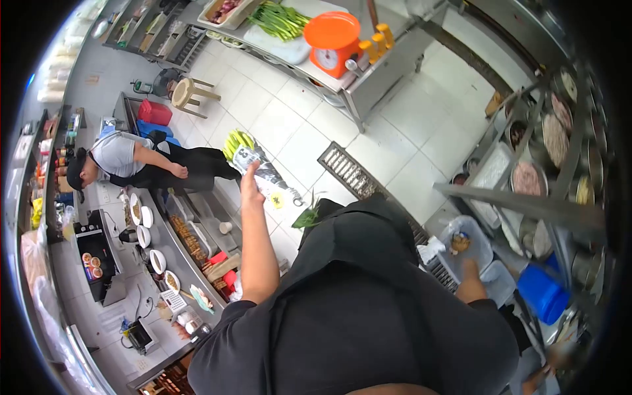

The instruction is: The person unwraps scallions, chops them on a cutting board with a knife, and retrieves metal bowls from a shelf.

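My left hand [251, 187] is closed around a long bundle of green stalks [238, 142] in a printed plastic sleeve [266, 172]. The stalks stick out at the upper left; a yellow label marks the sleeve's lower part. Some loose green leaves [306, 217] show beside my apron. On the other side, my right hand [471, 268] is low over a clear plastic tub [484, 238]. A small brown item [460, 243] lies in that tub, just beyond the hand. The fingers of the right hand are too small and foreshortened to make out.
Ahead stands a steel table [388, 82] with an orange scale [332, 39] and green vegetables [280, 21]. A co-worker [138, 158] bends over the left counter. Racks of bowls [528, 179] and a blue container [543, 293] are at right. A stool [191, 93] and floor grate [349, 171] are ahead.
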A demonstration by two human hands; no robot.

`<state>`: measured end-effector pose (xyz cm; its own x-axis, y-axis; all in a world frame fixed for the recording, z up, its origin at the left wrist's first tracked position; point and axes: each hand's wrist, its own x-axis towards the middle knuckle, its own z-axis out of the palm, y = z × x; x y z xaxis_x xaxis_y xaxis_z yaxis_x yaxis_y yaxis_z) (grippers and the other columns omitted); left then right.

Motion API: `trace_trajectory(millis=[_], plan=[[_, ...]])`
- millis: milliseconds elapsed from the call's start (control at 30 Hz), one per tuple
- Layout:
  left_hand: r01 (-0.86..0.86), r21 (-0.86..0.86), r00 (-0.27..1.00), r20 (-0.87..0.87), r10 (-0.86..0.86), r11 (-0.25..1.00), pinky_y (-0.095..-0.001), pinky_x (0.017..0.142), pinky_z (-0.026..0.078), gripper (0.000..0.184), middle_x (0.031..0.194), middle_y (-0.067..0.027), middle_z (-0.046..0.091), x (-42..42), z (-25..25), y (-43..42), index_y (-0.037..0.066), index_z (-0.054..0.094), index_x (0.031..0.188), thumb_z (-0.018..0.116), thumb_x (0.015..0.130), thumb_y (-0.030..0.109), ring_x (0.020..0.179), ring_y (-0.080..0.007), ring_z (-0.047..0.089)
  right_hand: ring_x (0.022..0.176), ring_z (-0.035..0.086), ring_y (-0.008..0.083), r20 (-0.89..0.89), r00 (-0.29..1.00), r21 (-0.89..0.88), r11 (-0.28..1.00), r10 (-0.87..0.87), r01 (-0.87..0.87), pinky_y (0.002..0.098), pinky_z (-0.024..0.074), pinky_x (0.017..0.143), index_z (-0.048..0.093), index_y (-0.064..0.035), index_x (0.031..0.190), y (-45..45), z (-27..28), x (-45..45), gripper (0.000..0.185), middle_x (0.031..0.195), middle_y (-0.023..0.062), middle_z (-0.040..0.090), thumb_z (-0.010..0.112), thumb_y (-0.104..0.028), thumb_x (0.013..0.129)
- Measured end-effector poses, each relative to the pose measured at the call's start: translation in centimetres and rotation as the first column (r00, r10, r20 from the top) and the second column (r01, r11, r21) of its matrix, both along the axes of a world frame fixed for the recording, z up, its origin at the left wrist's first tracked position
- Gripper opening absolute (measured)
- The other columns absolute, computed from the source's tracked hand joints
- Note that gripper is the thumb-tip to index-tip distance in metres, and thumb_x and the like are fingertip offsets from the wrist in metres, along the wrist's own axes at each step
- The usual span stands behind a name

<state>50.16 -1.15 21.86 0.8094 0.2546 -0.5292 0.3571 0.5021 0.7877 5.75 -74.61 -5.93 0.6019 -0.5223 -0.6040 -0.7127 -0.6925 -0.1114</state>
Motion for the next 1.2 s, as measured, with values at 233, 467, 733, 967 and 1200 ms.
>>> trace_trajectory(millis=[233,467,733,967,1200], plan=[[0.196,0.108,0.964,0.159,-0.212,0.975,-0.0388,0.064,0.063,0.036,0.092,-0.0097,0.072,12.0,7.1,4.3,0.002,0.063,0.121,0.074,0.090,0.018,0.070,-0.0221,0.072,0.122,0.065,0.0432,0.353,0.857,0.262,0.840,0.375,-0.475,0.0473,0.0503,0.106,0.066,0.0006,0.131,20.9,10.2,35.8,0.048,0.129,0.0264,0.069,0.062,-0.037,0.101],[0.257,0.232,0.937,0.176,-0.300,0.938,-0.0329,0.070,0.056,0.042,0.102,-0.0062,0.069,27.5,6.9,13.5,0.001,0.060,0.126,0.076,0.088,0.009,0.081,-0.0160,0.068,0.119,0.068,0.0379,0.519,0.830,0.502,0.713,0.205,-0.490,0.0446,0.0534,0.101,0.063,-0.0008,0.135,44.8,23.9,63.3,0.054,0.127,0.0230,0.071,0.066,-0.040,0.098],[0.474,0.353,0.855,0.034,-0.517,0.807,-0.0368,0.088,0.055,0.053,0.120,-0.0108,0.068,39.6,7.9,23.2,0.000,0.056,0.135,0.077,0.087,0.006,0.103,-0.0214,0.067,0.126,0.063,0.0402,0.291,0.908,0.305,0.870,0.302,-0.388,0.0482,0.0504,0.107,0.065,-0.0018,0.135,50.4,15.6,71.5,0.060,0.134,0.0229,0.067,0.062,-0.046,0.095],[0.674,0.670,0.465,-0.059,-0.883,0.311,-0.0377,0.097,0.052,0.067,0.124,-0.0108,0.065,50.5,13.6,17.9,0.001,0.049,0.141,0.078,0.081,0.002,0.110,-0.0229,0.065,0.124,0.064,0.0408,0.157,0.985,0.310,0.950,-0.077,0.025,0.0476,0.0505,0.107,0.067,0.0009,0.130,51.3,11.0,64.7,0.054,0.135,0.0225,0.067,0.061,-0.043,0.097],[0.696,0.717,0.241,-0.199,-0.950,0.026,-0.0367,0.097,0.052,0.071,0.123,-0.0122,0.066,53.3,11.8,10.8,0.000,0.046,0.141,0.080,0.079,0.004,0.109,-0.0225,0.065,0.110,0.069,0.0413,0.142,0.897,0.342,0.871,-0.418,0.352,0.0493,0.0543,0.096,0.075,-0.0002,0.109,54.1,8.9,51.1,0.045,0.116,0.0239,0.073,0.068,-0.042,0.094]])
